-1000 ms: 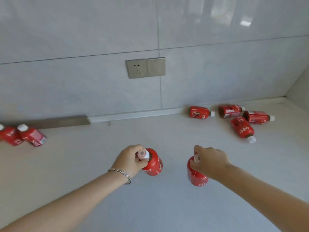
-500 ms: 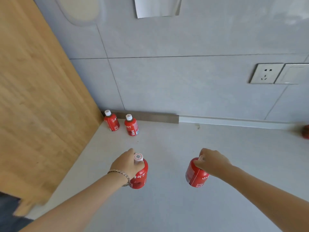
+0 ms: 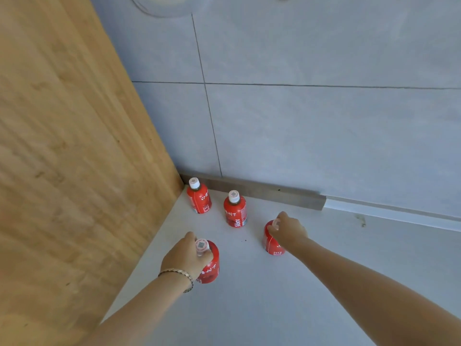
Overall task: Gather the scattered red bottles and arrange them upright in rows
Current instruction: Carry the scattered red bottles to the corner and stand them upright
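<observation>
Landmark: the corner bottle [image 3: 199, 198], standing upright where the wooden panel [image 3: 74, 146] meets the tiled wall [image 3: 299, 133], on the pale counter [image 3: 274, 308].
Second standing bottle: upright just right of the corner bottle [image 3: 235, 209], a little nearer the camera, apart from it; the two make the start of a back row.
Left hand: in front of the corner bottle [image 3: 185, 255], fingers wrapped round the neck and shoulder of the left-hand bottle [image 3: 210, 264], white cap showing between thumb and forefinger.
Left-hand bottle: upright or nearly so, nearer the camera than the corner bottle; whether its base touches the counter cannot be told.
Right hand: to the right of the corner bottle, past the second standing bottle [image 3: 289, 229], fingers closed over the cap and shoulder of the right-hand bottle [image 3: 272, 242].
Right-hand bottle: upright, slightly in front of the back row's line, apart from the second standing bottle; base contact also unclear.
Step in hand: by my reading, setting two more bottles down beside the standing pair.
Next move calls for: lowering each bottle flat on its base, the right one lined up beside the second standing bottle, the left one squarely in front of the corner bottle, then loosening the fingers without tipping the caps.
Risk: a sideways pull on release could topple a bottle into its neighbour.
</observation>
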Action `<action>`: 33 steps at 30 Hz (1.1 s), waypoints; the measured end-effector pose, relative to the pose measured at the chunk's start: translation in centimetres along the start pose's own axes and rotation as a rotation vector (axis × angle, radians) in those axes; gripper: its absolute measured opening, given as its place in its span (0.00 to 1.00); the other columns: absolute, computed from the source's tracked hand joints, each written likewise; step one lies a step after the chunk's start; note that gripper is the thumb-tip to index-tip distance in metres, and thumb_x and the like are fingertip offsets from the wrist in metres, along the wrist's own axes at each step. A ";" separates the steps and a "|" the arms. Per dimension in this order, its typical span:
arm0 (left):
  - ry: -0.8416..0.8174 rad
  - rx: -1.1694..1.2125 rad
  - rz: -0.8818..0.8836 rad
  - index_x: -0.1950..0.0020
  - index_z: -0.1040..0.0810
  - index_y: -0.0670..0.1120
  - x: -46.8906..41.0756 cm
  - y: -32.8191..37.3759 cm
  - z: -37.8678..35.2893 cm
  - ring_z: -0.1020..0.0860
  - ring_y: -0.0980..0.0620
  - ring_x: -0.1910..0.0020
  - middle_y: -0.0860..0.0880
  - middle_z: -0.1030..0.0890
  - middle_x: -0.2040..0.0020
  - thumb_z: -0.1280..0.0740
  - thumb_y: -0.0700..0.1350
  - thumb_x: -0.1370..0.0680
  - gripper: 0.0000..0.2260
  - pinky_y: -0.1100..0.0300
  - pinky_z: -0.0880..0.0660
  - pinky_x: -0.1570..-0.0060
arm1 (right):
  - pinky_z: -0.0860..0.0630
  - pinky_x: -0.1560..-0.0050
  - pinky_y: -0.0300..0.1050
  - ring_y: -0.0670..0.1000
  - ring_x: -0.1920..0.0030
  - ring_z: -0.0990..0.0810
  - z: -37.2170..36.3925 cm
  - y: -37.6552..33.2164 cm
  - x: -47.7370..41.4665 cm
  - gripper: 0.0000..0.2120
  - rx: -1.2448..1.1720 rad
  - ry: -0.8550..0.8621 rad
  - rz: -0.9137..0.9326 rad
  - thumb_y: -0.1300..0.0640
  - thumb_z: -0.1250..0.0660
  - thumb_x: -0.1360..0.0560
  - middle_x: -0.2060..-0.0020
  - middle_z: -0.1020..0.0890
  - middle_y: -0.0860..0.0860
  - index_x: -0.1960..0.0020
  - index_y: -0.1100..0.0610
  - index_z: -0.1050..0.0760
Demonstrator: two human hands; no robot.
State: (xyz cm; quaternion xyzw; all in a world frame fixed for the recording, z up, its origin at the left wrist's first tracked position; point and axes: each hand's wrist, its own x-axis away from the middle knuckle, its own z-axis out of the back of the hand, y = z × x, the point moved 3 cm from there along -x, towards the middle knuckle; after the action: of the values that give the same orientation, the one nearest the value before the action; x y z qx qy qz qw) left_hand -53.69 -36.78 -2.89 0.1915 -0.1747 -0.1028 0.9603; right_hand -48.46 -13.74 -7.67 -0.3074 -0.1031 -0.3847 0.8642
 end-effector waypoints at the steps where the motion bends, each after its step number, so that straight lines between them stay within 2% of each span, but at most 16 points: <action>1: -0.005 0.002 -0.004 0.53 0.34 0.46 -0.6 -0.2 -0.1 0.27 0.48 0.58 0.48 0.26 0.58 0.35 0.48 0.25 0.09 0.60 0.31 0.59 | 0.26 0.45 0.48 0.62 0.42 0.23 -0.3 -0.3 -0.5 0.16 -0.018 0.005 -0.026 0.53 0.42 0.22 0.42 0.22 0.60 0.38 0.59 0.32; 4: -0.035 -0.009 -0.030 0.52 0.34 0.46 -2.0 -0.8 -0.6 0.25 0.47 0.56 0.48 0.25 0.56 0.35 0.49 0.25 0.10 0.58 0.27 0.56 | 0.26 0.50 0.47 0.61 0.42 0.22 -0.5 -0.1 -0.6 0.16 -0.085 0.028 -0.085 0.54 0.41 0.22 0.42 0.23 0.60 0.37 0.61 0.33; 7: -0.117 -0.039 -0.072 0.46 0.30 0.44 -3.1 -1.0 -1.4 0.21 0.45 0.46 0.45 0.22 0.49 0.35 0.49 0.25 0.12 0.55 0.23 0.49 | 0.28 0.56 0.45 0.56 0.50 0.21 0.1 1.1 1.9 0.17 -0.064 0.004 -0.093 0.56 0.39 0.23 0.44 0.21 0.58 0.37 0.62 0.32; 9: -0.170 -0.067 -0.127 0.44 0.30 0.42 -3.7 -0.9 -2.0 0.22 0.43 0.43 0.42 0.21 0.43 0.36 0.48 0.24 0.13 0.54 0.23 0.47 | 0.26 0.59 0.41 0.53 0.57 0.20 0.0 2.5 4.9 0.17 -0.012 -0.115 -0.084 0.56 0.40 0.23 0.52 0.19 0.55 0.36 0.62 0.29; 11: -0.195 -0.106 -0.174 0.45 0.31 0.41 -4.0 -1.0 -2.3 0.22 0.42 0.43 0.40 0.21 0.42 0.37 0.46 0.23 0.12 0.53 0.24 0.46 | 0.29 0.66 0.35 0.51 0.62 0.21 -0.5 4.1 8.5 0.17 -0.011 -0.260 -0.100 0.57 0.41 0.23 0.62 0.20 0.53 0.37 0.63 0.27; 14: -0.220 -0.186 -0.218 0.39 0.31 0.39 -3.7 -1.1 -2.9 0.23 0.40 0.41 0.39 0.23 0.40 0.38 0.46 0.22 0.15 0.51 0.25 0.44 | 0.31 0.69 0.32 0.46 0.68 0.23 -0.7 6.6 13.6 0.17 0.006 -0.361 -0.159 0.57 0.41 0.24 0.67 0.23 0.47 0.37 0.59 0.27; 16: -0.169 -0.424 -0.300 0.35 0.34 0.42 -3.1 -0.6 -2.9 0.25 0.42 0.38 0.41 0.27 0.36 0.38 0.48 0.22 0.18 0.52 0.26 0.42 | 0.31 0.69 0.32 0.42 0.71 0.26 -0.3 8.4 16.2 0.16 0.023 -0.364 -0.194 0.56 0.41 0.23 0.66 0.23 0.47 0.36 0.56 0.28; 18: -0.035 -0.734 -0.497 0.33 0.35 0.45 -1.7 1.5 -2.5 0.28 0.44 0.37 0.44 0.30 0.35 0.39 0.50 0.23 0.20 0.54 0.27 0.41 | 0.31 0.68 0.32 0.45 0.67 0.23 0.6 10.3 18.7 0.17 -0.005 -0.319 -0.248 0.56 0.41 0.23 0.63 0.22 0.48 0.35 0.56 0.28; 20: 0.001 -0.771 -0.769 0.36 0.31 0.45 1.0 5.1 -2.8 0.27 0.44 0.39 0.44 0.27 0.38 0.39 0.48 0.24 0.17 0.53 0.27 0.44 | 0.32 0.67 0.33 0.49 0.60 0.23 1.8 12.4 21.0 0.17 -0.023 -0.260 -0.306 0.56 0.42 0.22 0.58 0.20 0.52 0.36 0.58 0.28; 22: -0.167 -0.652 -0.999 0.46 0.29 0.49 4.7 9.0 -4.3 0.24 0.44 0.43 0.46 0.23 0.43 0.40 0.46 0.23 0.07 0.54 0.26 0.47 | 0.33 0.67 0.33 0.50 0.57 0.24 3.0 15.0 23.4 0.18 -0.011 -0.222 -0.361 0.57 0.43 0.22 0.54 0.18 0.56 0.37 0.63 0.26; 23: -0.292 -0.611 -1.049 0.54 0.31 0.52 6.8 10.9 -5.2 0.23 0.46 0.45 0.48 0.23 0.46 0.40 0.47 0.23 0.01 0.56 0.27 0.48 | 0.33 0.67 0.34 0.50 0.56 0.24 3.6 16.4 24.5 0.18 -0.003 -0.201 -0.387 0.58 0.43 0.23 0.54 0.17 0.57 0.38 0.65 0.25; 25: -0.438 -0.630 -1.121 0.63 0.36 0.54 11.1 14.3 -7.6 0.23 0.48 0.48 0.50 0.24 0.51 0.41 0.48 0.23 0.09 0.60 0.28 0.51 | 0.33 0.66 0.36 0.51 0.55 0.23 4.8 19.3 27.1 0.19 0.004 -0.152 -0.437 0.57 0.43 0.23 0.56 0.18 0.57 0.38 0.66 0.25; 27: -0.498 -0.680 -1.189 0.63 0.35 0.54 15.5 17.2 -10.7 0.23 0.48 0.46 0.50 0.22 0.49 0.41 0.49 0.24 0.08 0.61 0.29 0.51 | 0.31 0.64 0.38 0.53 0.53 0.21 5.8 22.7 30.0 0.19 -0.016 -0.116 -0.490 0.57 0.43 0.23 0.56 0.18 0.56 0.38 0.65 0.25; 30: -0.575 -0.748 -1.264 0.61 0.34 0.53 21.8 21.1 -16.2 0.23 0.47 0.45 0.50 0.21 0.46 0.42 0.49 0.25 0.05 0.61 0.31 0.51 | 0.30 0.62 0.40 0.51 0.55 0.25 7.3 28.0 35.0 0.19 -0.062 -0.080 -0.560 0.57 0.43 0.22 0.58 0.22 0.54 0.37 0.66 0.26; 33: -0.672 -0.732 -1.277 0.62 0.32 0.53 28.4 25.7 -21.8 0.26 0.49 0.53 0.50 0.25 0.53 0.42 0.47 0.25 0.06 0.59 0.30 0.51 | 0.29 0.53 0.43 0.52 0.55 0.25 8.6 34.7 40.5 0.19 -0.092 -0.065 -0.635 0.57 0.44 0.21 0.54 0.21 0.56 0.36 0.66 0.27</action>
State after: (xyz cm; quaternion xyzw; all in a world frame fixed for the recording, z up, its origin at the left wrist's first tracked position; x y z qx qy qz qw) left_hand -16.11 -13.80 -2.94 -0.1135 -0.2664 -0.7340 0.6144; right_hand 4.95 -15.01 0.25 -0.3107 -0.2038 -0.6293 0.6825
